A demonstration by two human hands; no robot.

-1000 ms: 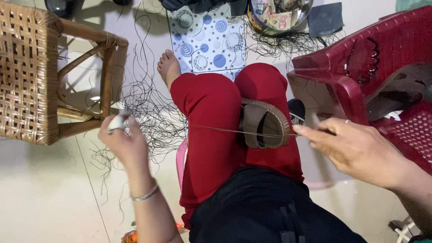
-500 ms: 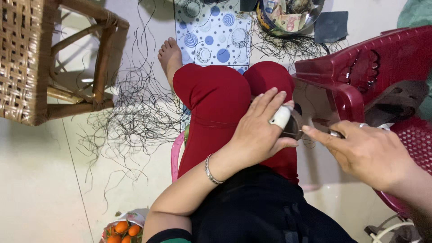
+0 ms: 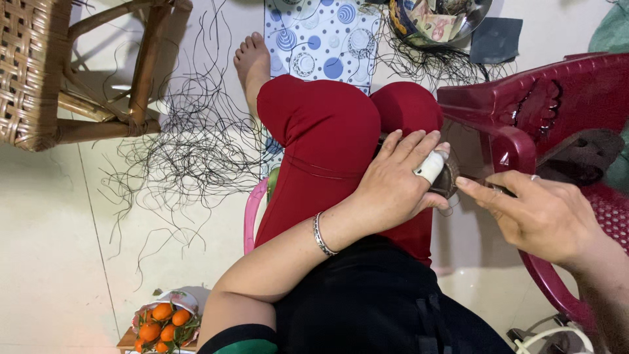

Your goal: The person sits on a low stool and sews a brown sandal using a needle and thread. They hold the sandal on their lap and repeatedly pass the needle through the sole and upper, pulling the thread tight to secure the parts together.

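L hand [image 3: 393, 183] now over brown shoe upper [image 3: 449, 177], mostly hidden.

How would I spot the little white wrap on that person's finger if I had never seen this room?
Start at the big dark red plastic chair on the right, then move to the red-trousered knees beside it. The left hand lies across the right knee, over a brown piece. The white tape wrap circles one finger near its tip, the only white thing among bare fingers.

Home floor, wicker stool [image 3: 33, 72], plastic chair [image 3: 544, 111]
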